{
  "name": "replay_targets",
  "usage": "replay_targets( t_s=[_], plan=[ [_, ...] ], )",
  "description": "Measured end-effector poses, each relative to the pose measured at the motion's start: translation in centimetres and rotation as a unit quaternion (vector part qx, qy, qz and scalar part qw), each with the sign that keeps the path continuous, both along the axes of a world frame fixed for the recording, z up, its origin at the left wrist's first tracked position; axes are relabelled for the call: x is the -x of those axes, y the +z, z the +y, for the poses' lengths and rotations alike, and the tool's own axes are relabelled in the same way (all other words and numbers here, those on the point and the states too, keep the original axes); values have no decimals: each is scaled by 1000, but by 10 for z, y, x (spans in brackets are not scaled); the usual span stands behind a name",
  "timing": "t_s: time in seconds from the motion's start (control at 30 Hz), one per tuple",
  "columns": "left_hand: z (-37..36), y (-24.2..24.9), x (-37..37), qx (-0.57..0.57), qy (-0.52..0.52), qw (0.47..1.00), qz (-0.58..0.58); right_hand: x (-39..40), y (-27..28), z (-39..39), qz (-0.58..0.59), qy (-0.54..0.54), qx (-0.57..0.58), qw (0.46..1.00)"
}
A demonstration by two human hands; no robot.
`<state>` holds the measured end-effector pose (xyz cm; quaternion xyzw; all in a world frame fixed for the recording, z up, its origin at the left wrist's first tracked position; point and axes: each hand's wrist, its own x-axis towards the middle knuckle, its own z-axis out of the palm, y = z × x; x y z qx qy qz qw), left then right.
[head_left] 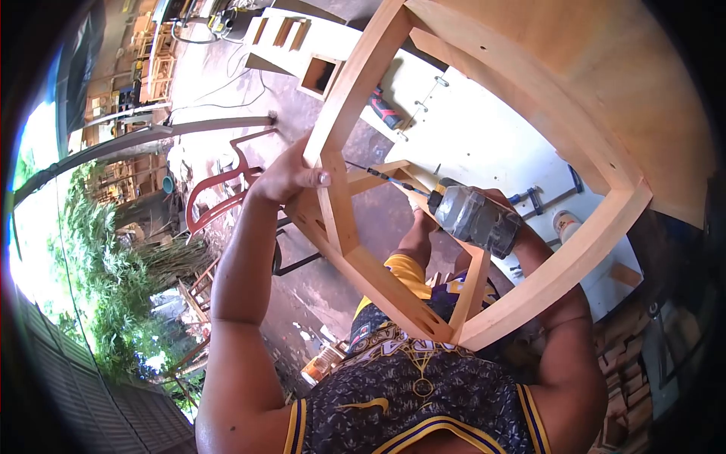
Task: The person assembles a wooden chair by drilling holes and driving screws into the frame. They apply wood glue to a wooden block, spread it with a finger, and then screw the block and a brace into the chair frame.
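Observation:
A pale wooden frame (408, 299), built of several joined bars with a wide panel on its upper right, fills the space before me. My left hand (291, 178) is wrapped round the frame's left corner, thumb across the bar. Inside the frame's opening, my right hand (499, 203) grips a cordless drill (473, 216); the drill's body hides most of those fingers. The long thin bit (382, 175) points left, its tip right at the wooden bar beside my left thumb. Drilled slots show in the lower bar.
Behind the frame stands a white worktable (484, 113) with a red-and-black power tool (386, 110) and a blue clamp (535, 200) on it. A reddish curved frame (219, 193) is at left. Cables (227, 91) cross the floor, and wood pieces (628, 371) are stacked lower right.

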<state>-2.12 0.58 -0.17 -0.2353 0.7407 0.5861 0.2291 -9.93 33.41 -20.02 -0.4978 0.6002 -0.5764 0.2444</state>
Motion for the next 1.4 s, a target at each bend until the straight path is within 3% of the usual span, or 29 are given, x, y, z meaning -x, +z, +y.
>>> replay_targets(
  t_s=[1.4],
  plan=[
    [4,7,0,-9,29,1000,-9,34,35,6,108,73,-35,991]
  ],
)
